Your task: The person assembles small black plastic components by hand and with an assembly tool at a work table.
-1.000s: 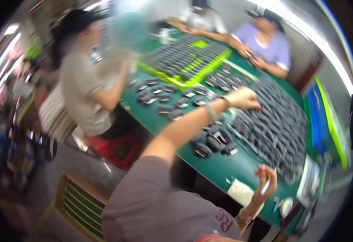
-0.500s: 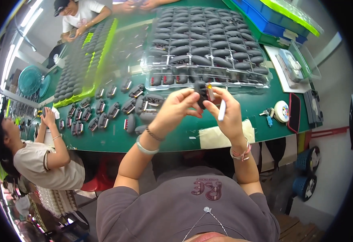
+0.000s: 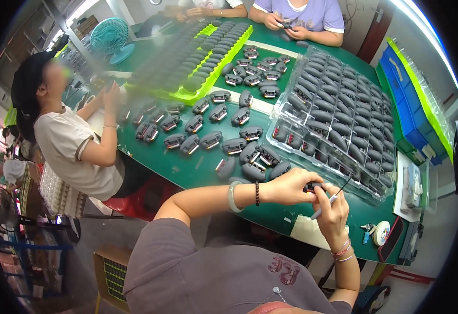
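My left hand (image 3: pixel 287 187) is closed on a small dark grey rounded part (image 3: pixel 312 186), mostly hidden by the fingers. Right beside it, my right hand (image 3: pixel 333 212) grips a thin white pen-like tool (image 3: pixel 318 213), whose slim dark tip points up and away. The fingertips of my right hand meet the grey part. Both hands are above the near right side of the green table (image 3: pixel 187 170). Several like grey housings (image 3: pixel 250 153) with reddish and metallic insides lie loose to the left of my hands.
A clear tray (image 3: pixel 328 157) full of grey parts stands just beyond my hands. Farther left is a lime-green tray (image 3: pixel 189 94). A pale cloth (image 3: pixel 310 230), keys (image 3: pixel 367 233) and a phone (image 3: pixel 391 239) lie near the right edge. Co-workers sit at the left and far sides.
The view has swung left, so my hands now appear lower and farther right. The white tool has tilted, its dark tip now showing. The grey part stays between my hands.
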A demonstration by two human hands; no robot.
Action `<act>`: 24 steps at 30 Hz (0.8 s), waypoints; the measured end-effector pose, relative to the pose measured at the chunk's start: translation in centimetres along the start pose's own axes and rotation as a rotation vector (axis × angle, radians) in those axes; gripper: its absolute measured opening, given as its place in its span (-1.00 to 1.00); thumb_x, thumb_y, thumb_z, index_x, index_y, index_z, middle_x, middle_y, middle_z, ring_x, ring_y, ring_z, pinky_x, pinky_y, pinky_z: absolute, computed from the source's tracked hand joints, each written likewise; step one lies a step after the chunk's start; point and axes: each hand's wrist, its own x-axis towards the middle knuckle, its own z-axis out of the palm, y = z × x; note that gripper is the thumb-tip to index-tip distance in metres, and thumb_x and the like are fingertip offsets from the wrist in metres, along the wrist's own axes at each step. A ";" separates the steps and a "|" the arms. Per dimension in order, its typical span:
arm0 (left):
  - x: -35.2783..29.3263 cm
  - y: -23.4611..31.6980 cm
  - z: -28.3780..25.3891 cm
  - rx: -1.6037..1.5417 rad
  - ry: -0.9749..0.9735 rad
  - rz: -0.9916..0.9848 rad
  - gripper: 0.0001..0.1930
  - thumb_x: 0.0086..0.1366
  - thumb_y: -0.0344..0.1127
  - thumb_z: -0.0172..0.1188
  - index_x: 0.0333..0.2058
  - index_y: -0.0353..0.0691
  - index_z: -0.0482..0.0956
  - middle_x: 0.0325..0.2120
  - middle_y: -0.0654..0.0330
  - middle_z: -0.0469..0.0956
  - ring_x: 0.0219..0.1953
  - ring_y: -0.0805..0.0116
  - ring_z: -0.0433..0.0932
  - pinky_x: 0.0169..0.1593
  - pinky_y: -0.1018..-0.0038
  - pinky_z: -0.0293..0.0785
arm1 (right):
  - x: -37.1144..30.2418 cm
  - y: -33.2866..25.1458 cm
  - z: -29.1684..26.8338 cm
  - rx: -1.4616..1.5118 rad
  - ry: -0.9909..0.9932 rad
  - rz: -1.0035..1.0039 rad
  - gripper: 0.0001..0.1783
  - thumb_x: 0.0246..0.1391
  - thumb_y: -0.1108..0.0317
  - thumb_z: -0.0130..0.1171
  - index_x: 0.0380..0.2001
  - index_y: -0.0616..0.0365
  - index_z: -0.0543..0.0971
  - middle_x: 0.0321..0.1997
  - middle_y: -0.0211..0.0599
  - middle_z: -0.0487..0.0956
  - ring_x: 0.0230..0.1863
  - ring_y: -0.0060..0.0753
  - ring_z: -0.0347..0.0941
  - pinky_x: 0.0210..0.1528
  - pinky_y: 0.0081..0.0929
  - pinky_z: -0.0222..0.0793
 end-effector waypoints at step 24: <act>0.6 -2.1 -1.6 0.073 0.297 0.055 -0.49 -0.07 -0.48 0.29 -0.07 -0.33 0.39 -0.22 0.09 0.42 -0.26 0.42 0.46 -0.28 0.58 0.48 | -0.8 4.0 2.0 1.404 0.290 0.637 -0.13 0.15 -0.22 -0.60 -0.55 0.33 0.52 -0.60 -0.15 0.44 -0.66 -0.46 0.31 -0.56 -0.61 0.23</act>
